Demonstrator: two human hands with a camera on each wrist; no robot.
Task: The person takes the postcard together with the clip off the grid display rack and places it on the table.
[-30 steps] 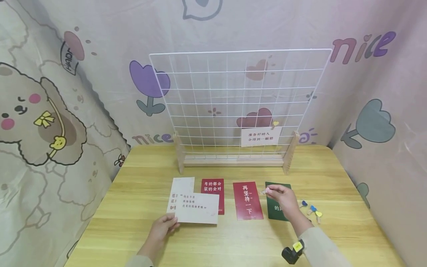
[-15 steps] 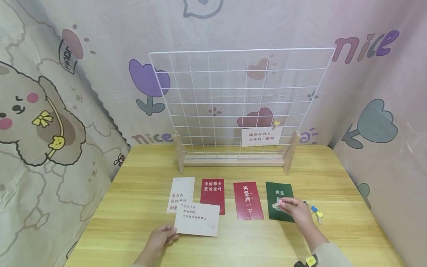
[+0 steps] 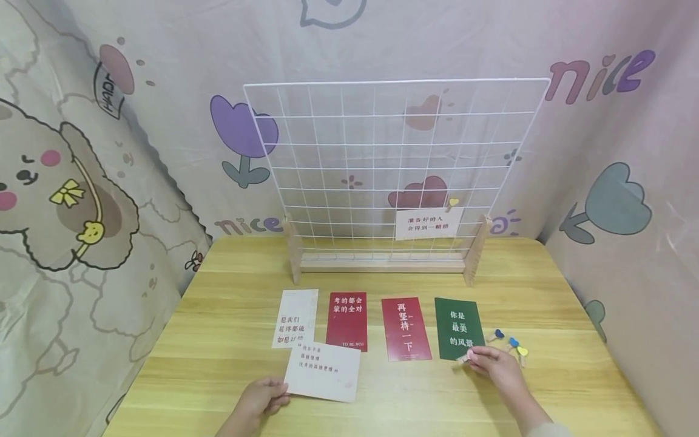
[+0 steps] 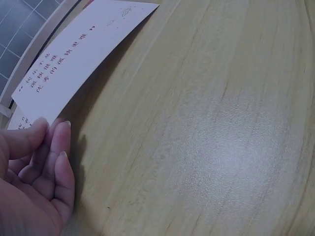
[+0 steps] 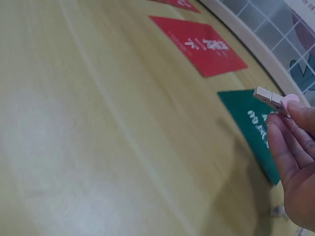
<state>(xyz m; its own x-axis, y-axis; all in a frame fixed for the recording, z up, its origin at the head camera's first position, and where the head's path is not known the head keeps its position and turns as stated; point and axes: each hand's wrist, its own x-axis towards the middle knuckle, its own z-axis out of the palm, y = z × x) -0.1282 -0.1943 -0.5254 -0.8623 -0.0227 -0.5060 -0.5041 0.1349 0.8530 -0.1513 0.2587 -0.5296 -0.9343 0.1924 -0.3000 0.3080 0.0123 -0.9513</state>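
Observation:
A white card (image 3: 322,375) with dark print is pinched at its left edge by my left hand (image 3: 259,397); in the left wrist view the card (image 4: 74,54) tilts above the wood, between thumb and fingers. My right hand (image 3: 499,369) pinches a small wooden clothespin (image 3: 464,358) with a pink heart, near the lower edge of a green card (image 3: 457,325). In the right wrist view the clothespin (image 5: 269,98) points away from the fingertips. On the table lie another white card (image 3: 297,312), partly covered by the held one, and two red cards (image 3: 347,328).
A white wire grid (image 3: 382,158) stands in a wooden base (image 3: 382,266) at the back. One white card (image 3: 428,224) hangs on it from a yellow-heart clothespin (image 3: 452,203). Several heart clothespins (image 3: 513,343) lie right of the green card. Patterned curtains surround the table (image 3: 180,364).
My left hand has drawn the white card down toward the table's front, uncovering more of the left red card. My right hand has moved down and right with the clothespin, uncovering the green card's text.

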